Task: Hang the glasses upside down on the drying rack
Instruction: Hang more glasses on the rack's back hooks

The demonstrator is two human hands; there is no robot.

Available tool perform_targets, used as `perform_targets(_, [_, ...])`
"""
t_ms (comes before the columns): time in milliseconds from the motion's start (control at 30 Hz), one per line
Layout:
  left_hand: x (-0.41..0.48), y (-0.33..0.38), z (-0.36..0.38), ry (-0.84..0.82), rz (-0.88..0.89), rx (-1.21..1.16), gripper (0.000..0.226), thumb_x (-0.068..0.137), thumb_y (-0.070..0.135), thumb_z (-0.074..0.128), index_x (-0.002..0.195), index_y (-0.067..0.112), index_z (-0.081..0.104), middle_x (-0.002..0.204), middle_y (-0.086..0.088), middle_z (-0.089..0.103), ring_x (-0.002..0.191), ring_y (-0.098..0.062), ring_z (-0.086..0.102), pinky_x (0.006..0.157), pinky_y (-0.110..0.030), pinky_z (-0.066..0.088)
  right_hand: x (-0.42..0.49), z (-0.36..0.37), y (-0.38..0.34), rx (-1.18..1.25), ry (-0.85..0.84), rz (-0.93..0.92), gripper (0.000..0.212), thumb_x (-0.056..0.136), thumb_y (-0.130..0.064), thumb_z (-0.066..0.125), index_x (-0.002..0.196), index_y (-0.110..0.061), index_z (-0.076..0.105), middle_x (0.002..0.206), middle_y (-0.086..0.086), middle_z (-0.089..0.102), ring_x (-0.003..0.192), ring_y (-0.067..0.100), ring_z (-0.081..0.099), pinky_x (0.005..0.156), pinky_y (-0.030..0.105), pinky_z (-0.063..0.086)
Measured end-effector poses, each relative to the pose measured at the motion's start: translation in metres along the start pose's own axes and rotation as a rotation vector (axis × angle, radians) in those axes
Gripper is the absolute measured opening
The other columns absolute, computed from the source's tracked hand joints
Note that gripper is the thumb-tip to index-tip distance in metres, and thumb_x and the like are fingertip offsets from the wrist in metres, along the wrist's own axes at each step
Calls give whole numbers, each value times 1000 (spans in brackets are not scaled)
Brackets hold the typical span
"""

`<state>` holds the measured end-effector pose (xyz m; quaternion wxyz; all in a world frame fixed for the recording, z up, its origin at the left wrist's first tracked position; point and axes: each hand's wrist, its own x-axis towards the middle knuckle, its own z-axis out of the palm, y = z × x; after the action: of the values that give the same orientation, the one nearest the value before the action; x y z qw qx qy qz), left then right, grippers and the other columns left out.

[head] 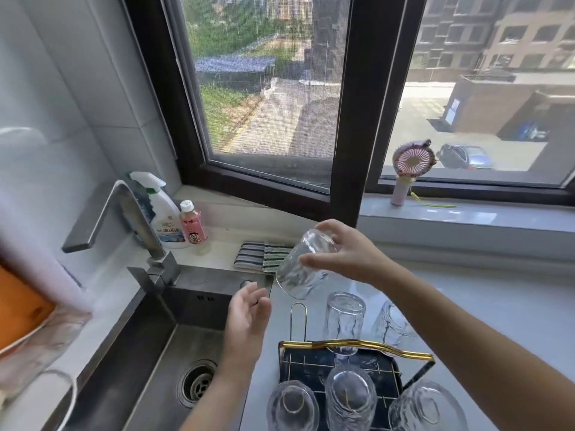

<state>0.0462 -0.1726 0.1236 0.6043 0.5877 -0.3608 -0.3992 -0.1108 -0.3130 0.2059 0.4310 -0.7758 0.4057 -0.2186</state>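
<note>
My right hand [348,248] grips a clear textured glass [303,267], tilted with its mouth down and to the left, above the counter's edge. Just below it a bare gold wire loop [298,318] of the drying rack [364,348] stands free. Several glasses hang upside down on the rack: one [343,321] behind the gold handle, another [393,325] to its right, and three in the front row [292,405], [350,399], [427,407]. My left hand [247,315] hovers with fingers apart over the sink's right side, below and left of the held glass, holding nothing.
A steel sink [146,377] with a drain [197,384] and a square tap [130,219] lies to the left. A spray bottle [161,213], a pink drink bottle [193,228] and striped cloths [261,256] sit behind it. A small fan [410,169] stands on the windowsill.
</note>
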Motion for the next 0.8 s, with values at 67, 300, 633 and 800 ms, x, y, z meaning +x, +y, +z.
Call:
perform_targets(67, [-7, -10, -4, 63, -18, -22, 108, 33, 93, 55, 118, 26, 45, 118, 8, 59, 110, -6, 59, 89, -26, 50, 12, 8, 1, -283, -48, -38, 75, 57, -60, 75, 120, -26, 50, 111, 0, 62, 93, 17, 60, 74, 31, 52])
perform_targets(300, [-22, -41, -15, 166, -88, -43, 42, 82, 68, 40, 105, 36, 57, 103, 5, 71, 99, -9, 66, 80, -30, 49, 35, 58, 16, -760, -214, -34, 82, 57, -67, 71, 125, -29, 46, 116, -1, 64, 92, 21, 57, 65, 30, 43])
perform_targets(633, [-34, -73, -24, 247, -204, -66, 46, 77, 63, 37, 100, 31, 61, 102, 3, 72, 96, -13, 67, 73, -34, 47, 36, 96, 32, -1044, -409, -105, 82, 54, -66, 75, 116, -19, 49, 98, 3, 67, 84, 26, 62, 61, 32, 51])
perform_targets(800, [-35, -78, -23, 254, -212, -75, 47, 77, 62, 38, 101, 29, 61, 99, 4, 74, 97, -14, 67, 72, -33, 47, 30, 98, 40, -1015, -422, -132, 82, 57, -61, 77, 120, -19, 46, 106, 5, 67, 90, 27, 61, 70, 37, 55])
